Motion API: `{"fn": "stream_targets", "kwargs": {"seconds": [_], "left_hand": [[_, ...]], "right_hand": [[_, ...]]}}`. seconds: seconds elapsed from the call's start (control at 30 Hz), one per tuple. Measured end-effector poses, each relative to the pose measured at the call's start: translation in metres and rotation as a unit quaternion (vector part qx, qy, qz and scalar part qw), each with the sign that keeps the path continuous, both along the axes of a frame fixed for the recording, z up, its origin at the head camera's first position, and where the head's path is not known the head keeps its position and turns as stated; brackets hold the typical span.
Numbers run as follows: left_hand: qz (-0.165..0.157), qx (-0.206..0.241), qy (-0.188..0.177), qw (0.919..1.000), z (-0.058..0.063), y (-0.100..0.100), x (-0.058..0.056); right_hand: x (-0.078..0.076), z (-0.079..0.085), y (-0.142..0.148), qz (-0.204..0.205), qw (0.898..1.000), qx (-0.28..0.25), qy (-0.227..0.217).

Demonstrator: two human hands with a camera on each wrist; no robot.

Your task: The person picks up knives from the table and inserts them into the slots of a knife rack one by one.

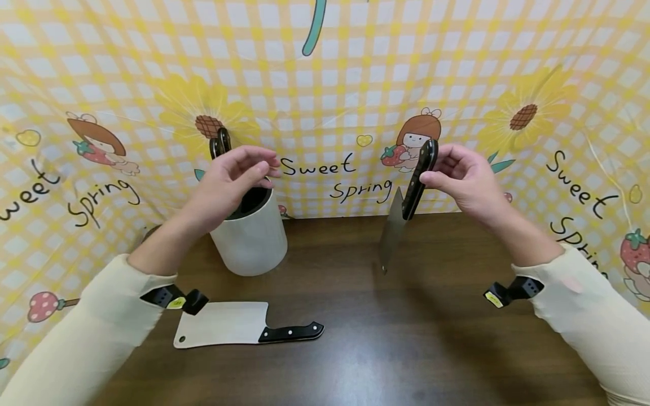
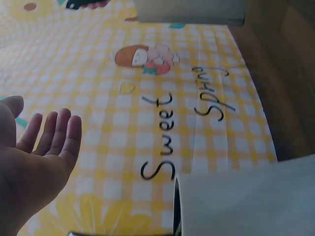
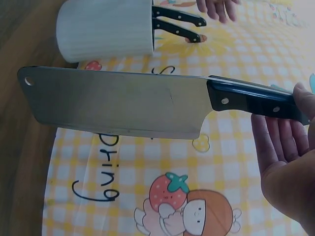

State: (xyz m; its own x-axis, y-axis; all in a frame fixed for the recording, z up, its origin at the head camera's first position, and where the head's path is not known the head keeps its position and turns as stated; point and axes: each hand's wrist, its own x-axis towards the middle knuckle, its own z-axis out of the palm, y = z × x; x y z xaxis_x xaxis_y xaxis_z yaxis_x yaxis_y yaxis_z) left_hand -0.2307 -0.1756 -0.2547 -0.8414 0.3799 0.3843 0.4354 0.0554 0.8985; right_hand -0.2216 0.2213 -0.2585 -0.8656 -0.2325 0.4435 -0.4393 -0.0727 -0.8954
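My right hand (image 1: 469, 180) pinches the black riveted handle of a cleaver (image 1: 392, 231). The blade hangs down above the table, and the right wrist view shows it broad, with a hole near its end corner. Over the white cylindrical knife holder (image 1: 254, 245) is my left hand (image 1: 225, 183), fingers loosely bent, holding nothing. Two black knife handles (image 3: 179, 22) stick out of the holder, partly behind that hand in the head view. A second cleaver (image 1: 223, 324) lies flat on the table, its black handle to the right.
The brown wooden table (image 1: 345, 293) meets a yellow checked cloth (image 1: 330, 113) printed with flowers, figures and lettering at the back. The cloth also covers both sides. Each sleeve carries a small black wrist camera (image 1: 515, 290).
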Motion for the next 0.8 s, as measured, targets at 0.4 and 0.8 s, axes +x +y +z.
{"fn": "stream_targets", "kwargs": {"seconds": [0.4,0.8], "left_hand": [[-0.023,-0.086,-0.011,0.996,-0.001,0.042,-0.002],[-0.068,-0.093,-0.011,0.9932,-0.009,0.08,-0.002]], "right_hand": [[-0.002,0.003,-0.026,0.014,1.0,-0.003,0.006],[-0.002,0.003,-0.048,0.01,0.999,0.036,0.021]]}}
